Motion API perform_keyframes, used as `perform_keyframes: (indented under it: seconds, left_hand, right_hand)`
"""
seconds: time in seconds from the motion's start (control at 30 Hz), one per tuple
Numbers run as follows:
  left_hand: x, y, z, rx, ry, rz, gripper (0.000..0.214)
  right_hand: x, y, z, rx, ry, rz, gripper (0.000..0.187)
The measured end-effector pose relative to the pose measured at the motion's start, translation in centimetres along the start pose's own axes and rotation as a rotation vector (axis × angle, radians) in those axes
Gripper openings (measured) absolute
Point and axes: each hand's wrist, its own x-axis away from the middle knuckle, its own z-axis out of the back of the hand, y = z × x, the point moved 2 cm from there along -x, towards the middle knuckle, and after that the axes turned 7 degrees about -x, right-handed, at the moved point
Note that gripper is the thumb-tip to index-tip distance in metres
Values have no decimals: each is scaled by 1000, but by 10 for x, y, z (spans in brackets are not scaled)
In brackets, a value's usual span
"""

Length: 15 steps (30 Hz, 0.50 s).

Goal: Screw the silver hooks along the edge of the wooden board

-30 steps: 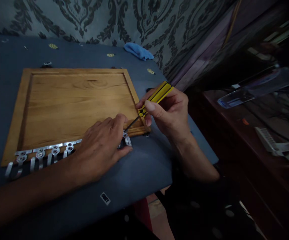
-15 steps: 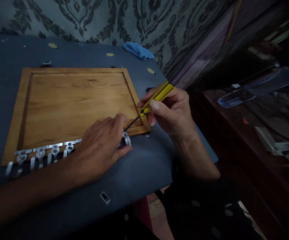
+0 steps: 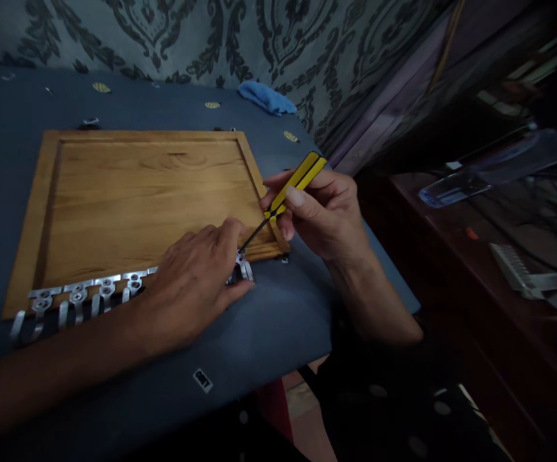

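A wooden board (image 3: 138, 199) with a raised border lies on the blue table (image 3: 269, 321). A metal hook rail (image 3: 81, 298) with several hooks is fixed along its near edge. My left hand (image 3: 196, 282) lies over the rail's right end, fingers curled and pressing on it. My right hand (image 3: 321, 212) is closed round a yellow and black screwdriver (image 3: 292, 183). Its thin shaft slants down to the left and the tip meets the rail beside my left fingertips. The screw under the tip is hidden.
A blue cloth (image 3: 266, 97) lies at the table's far edge near the patterned wall. Small yellow discs (image 3: 101, 87) and bits of hardware dot the far tabletop. A dark wooden shelf (image 3: 490, 269) with clutter stands to the right, past the table's edge.
My right hand has shifted slightly left and the screwdriver handle has turned and tilted a little. My left hand and the board have stayed put.
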Motion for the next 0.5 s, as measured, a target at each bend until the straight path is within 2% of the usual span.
perform_keyframes:
  seconds: [0.23, 0.5]
  left_hand:
    - [0, 0, -1, 11, -2, 1, 45]
    - [0, -1, 0, 15, -5, -2, 43]
  right_hand:
    - [-2, 3, 0, 30, 43, 17, 38]
    - [1, -4, 0, -12, -29, -34, 38]
